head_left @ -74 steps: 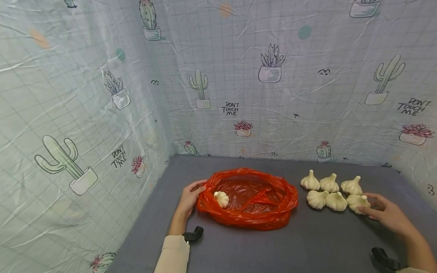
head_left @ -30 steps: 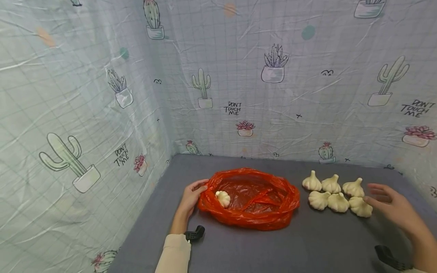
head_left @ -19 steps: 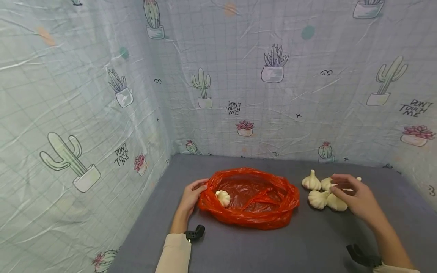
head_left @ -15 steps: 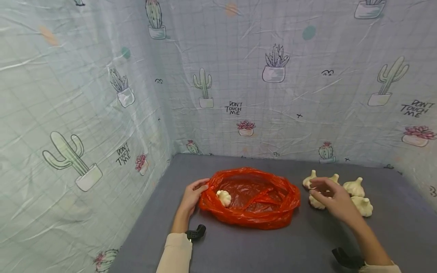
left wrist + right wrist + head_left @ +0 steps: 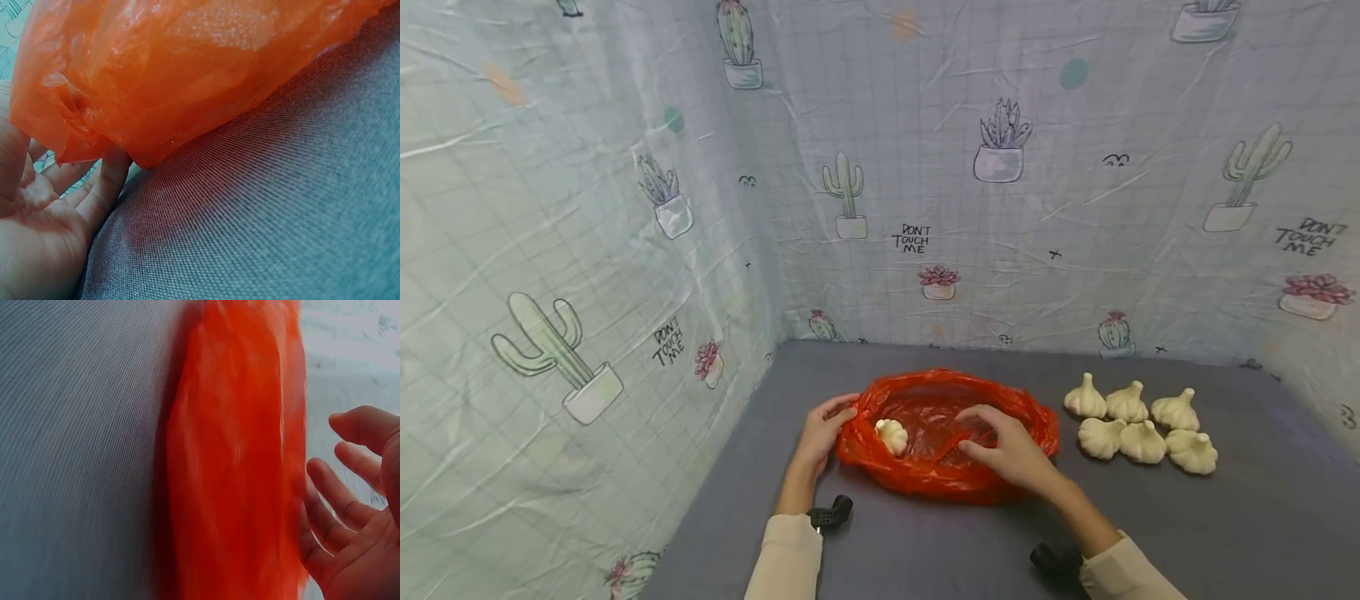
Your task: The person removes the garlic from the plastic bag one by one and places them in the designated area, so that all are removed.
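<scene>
A red plastic bag (image 5: pixel 992 487) lies on the table with its mouth spread wide toward the head camera. One garlic bulb (image 5: pixel 891 437) sits inside at the left. My left hand (image 5: pixel 817 432) pinches the bag's left rim; in the left wrist view, the thumb and fingers of that hand (image 5: pixel 47 231) lie around a crumpled corner of the plastic. Above the bag's right half hovers my right hand (image 5: pixel 1011 450), its fingers parted and holding nothing. The right wrist view has the same hand (image 5: pixel 356 531) beside the bag's red side (image 5: pixel 237 450), palm bare and fingers spread.
Several garlic bulbs (image 5: pixel 1142 442) are grouped in two rows right of the bag on the grey table (image 5: pixel 925 550). A cactus-print sheet (image 5: pixel 1045 275) hangs behind and on the left. Black wrist cameras (image 5: pixel 831 512) are strapped to both wrists.
My right hand has moved left from the rightmost garlic bulb, passing over the other bulbs, to above the bag, carrying nothing. My left hand and the bag have stayed in place.
</scene>
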`<state>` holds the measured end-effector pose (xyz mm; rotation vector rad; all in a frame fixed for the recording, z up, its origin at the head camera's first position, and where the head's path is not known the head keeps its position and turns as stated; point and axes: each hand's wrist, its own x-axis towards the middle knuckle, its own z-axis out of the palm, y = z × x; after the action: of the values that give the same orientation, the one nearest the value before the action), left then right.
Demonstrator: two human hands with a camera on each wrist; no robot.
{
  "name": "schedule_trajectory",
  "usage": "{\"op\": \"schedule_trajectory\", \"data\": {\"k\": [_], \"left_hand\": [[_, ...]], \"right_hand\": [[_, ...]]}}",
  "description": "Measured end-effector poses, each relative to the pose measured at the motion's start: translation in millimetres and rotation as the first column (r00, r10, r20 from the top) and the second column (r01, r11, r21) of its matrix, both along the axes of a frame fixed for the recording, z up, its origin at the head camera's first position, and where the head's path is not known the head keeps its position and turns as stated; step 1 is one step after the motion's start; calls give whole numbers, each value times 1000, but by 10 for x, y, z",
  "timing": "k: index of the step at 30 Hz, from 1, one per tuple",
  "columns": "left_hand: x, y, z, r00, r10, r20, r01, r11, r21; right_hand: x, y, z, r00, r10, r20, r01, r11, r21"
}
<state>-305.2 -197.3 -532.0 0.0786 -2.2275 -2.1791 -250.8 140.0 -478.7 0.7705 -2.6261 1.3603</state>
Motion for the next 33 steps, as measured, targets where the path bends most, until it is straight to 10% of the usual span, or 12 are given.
{"op": "schedule_trajectory", "data": {"k": [15, 33], "left_hand": [[-8, 0, 6, 1000, 2, 10, -2, 1000, -1], [-1, 2, 21, 1000, 3, 9, -3, 1000, 3]], "right_hand": [[-301, -780, -132, 988, 112, 108, -107, 993, -54], [-515, -972, -299, 962, 186, 202, -201, 978, 57]]}}
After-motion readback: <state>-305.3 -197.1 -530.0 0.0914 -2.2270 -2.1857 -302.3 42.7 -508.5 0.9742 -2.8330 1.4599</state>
